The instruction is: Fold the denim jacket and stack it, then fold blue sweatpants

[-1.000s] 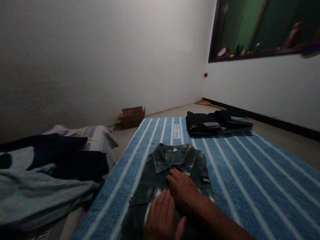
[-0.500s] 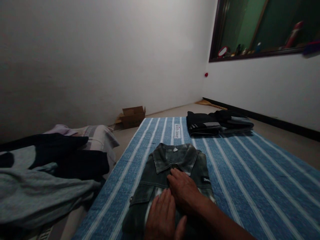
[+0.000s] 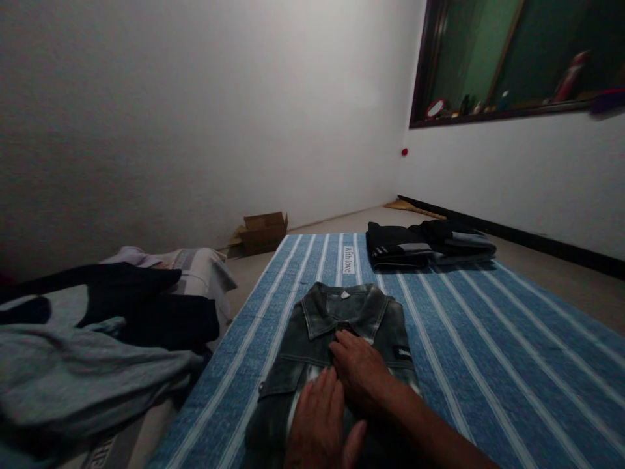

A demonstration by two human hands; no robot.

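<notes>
Both hands flat and open on the folded jacket (image 3: 336,339) mid-mat (image 3: 488,339): left hand (image 3: 319,423) low, right hand (image 3: 361,371) under the collar. Folded clothes (image 3: 430,242) at the far end, laundry pile (image 3: 97,339) left, box (image 3: 263,231) by the wall.

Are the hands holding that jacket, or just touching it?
Just touching. Both the left hand and right hand lie flat on the front of the folded denim jacket, below its collar; neither grips anything.
</notes>
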